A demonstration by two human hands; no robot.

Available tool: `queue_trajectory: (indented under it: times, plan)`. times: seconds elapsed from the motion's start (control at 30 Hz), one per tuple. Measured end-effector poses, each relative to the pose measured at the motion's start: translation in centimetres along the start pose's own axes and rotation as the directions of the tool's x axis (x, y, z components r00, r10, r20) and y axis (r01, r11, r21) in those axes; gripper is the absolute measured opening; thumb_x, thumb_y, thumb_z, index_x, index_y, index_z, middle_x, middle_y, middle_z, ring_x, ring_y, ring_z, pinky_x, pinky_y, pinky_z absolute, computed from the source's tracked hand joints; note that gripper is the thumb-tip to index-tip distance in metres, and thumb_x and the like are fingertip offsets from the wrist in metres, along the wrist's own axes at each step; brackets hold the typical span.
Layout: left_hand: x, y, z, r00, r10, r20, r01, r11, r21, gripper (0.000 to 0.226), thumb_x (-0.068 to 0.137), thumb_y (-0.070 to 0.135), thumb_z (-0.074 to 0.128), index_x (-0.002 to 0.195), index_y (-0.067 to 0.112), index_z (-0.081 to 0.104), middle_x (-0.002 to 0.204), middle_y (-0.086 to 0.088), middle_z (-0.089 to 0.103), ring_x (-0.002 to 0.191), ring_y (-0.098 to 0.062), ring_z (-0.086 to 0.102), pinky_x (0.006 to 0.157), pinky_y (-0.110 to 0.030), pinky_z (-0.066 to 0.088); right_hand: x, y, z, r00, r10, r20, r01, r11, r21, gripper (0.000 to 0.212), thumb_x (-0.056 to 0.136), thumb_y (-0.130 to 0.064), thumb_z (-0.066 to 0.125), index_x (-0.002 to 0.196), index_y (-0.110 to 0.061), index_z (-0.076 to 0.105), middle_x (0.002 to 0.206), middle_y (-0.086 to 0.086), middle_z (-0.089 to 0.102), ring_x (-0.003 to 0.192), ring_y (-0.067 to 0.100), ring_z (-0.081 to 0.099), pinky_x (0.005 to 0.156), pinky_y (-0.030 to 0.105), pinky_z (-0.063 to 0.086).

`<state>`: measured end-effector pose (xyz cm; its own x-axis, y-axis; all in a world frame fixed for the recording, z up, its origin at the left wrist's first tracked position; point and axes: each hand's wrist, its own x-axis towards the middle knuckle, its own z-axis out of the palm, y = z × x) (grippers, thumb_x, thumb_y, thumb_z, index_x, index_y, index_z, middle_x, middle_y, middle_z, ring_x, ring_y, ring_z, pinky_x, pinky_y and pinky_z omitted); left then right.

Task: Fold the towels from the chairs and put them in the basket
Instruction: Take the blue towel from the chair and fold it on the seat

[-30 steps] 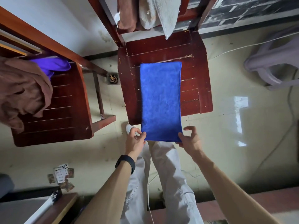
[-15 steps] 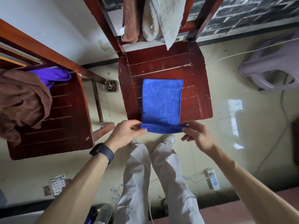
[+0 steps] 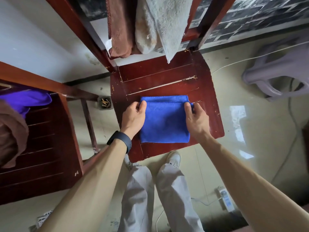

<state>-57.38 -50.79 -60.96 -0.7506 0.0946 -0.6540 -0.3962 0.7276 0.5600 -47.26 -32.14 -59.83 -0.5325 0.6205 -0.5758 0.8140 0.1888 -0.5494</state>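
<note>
Both hands had carried the near end of the blue microfibre towel (image 3: 164, 121) up and over since the frame before, so the long strip that hung off the seat's front edge was now a doubled, near-square pad. It lay flat on the seat of the red-brown wooden slatted chair (image 3: 167, 72), centred, closer to the front edge than to the back. Fold ran along the near side; the two loose edges met at the far side, top layer slightly short of the bottom one. Surface smooth, plush, few wrinkles.

Left hand (image 3: 133, 117) pinched the far left corner, thumb and curled fingers clamped on the cloth. Right hand (image 3: 195, 119) pinched the far right corner the same way. Black wristband (image 3: 119, 141) on the left wrist.

Brown terry towel (image 3: 120, 30) and off-white shaggy towel (image 3: 160, 25) hung over the chair's back rail. Second wooden chair (image 3: 46, 148) stood to the left, carrying a purple cloth (image 3: 25, 100) and a crumpled brown cloth (image 3: 11, 131).
</note>
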Motion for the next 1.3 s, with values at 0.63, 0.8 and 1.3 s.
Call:
queue_trajectory:
  times: [0.63,0.8,1.3]
  plan:
    - [2.5,0.9,2.0,0.969,0.065,-0.240,0.045,0.902,0.429,0.047,0.101,0.051,0.031,0.102,0.013,0.060,0.097,-0.019,0.068,0.093,-0.043,0.063,0.068,-0.037,0.037,4.5,-0.8,1.8,0.988,0.011,-0.156,-0.058,0.953,-0.297,0.062,0.095,-0.068,0.036,0.070,-0.012,0.047,0.062,-0.001,0.055,0.061,0.021,0.053,0.059,0.031,0.037]
    - [2.5,0.4,1.8,0.946,0.198,-0.258,-0.020,0.827,0.561,0.045,0.101,0.052,0.029,0.107,0.013,0.049,0.094,-0.014,0.070,0.083,-0.042,0.066,0.062,-0.037,0.037,5.1,-1.6,1.4,0.987,0.022,-0.161,-0.094,0.884,-0.458,0.060,0.090,-0.075,0.032,0.087,-0.021,0.057,0.074,0.000,0.054,0.074,0.030,0.048,0.073,0.036,0.036]
    - [-1.1,-3.9,5.3,0.790,0.594,0.154,-0.497,0.473,0.727,0.066,0.097,0.051,0.040,0.157,0.028,0.023,0.166,-0.002,0.012,0.153,-0.028,0.008,0.120,-0.056,0.012,-0.5,3.8,4.8,0.793,-0.601,0.099,0.529,0.599,-0.602,0.056,0.103,-0.037,0.040,0.156,-0.019,0.033,0.165,0.005,0.025,0.153,0.022,0.019,0.121,0.053,0.020]
